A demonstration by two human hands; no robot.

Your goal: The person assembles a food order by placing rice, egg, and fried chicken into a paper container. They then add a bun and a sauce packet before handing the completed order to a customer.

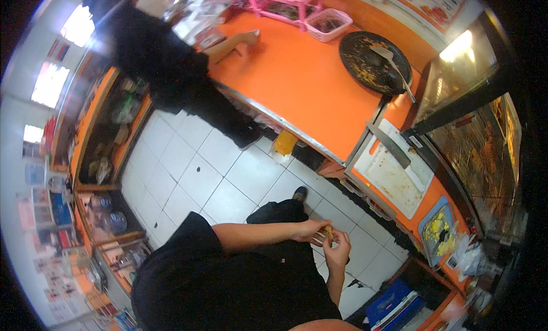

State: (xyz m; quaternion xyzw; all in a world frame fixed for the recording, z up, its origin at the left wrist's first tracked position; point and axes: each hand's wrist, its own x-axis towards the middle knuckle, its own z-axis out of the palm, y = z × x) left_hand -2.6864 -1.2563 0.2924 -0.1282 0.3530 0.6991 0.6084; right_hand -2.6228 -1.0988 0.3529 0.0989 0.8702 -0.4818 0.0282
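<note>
My left hand point(309, 230) and my right hand point(338, 248) meet in front of my body, above the tiled floor. A small yellow-brown piece point(328, 232), perhaps food, is pinched between the fingers of both. It is too small to name, and the fingers partly cover it. To the right of my hands, a white cutting board point(394, 185) lies on the orange counter. A large knife point(389, 144) rests across its far part. Nearer to me on that counter is a tray point(438, 231) of chopped yellow and green food.
A black round pan point(374, 63) with a slotted turner point(391, 60) stands on the orange table point(297, 85). Behind it are a pink basket point(329, 25) and a pink rack. A glass display case point(474, 142) lines the right. At the far left, a person in black point(154, 51) reaches over the table.
</note>
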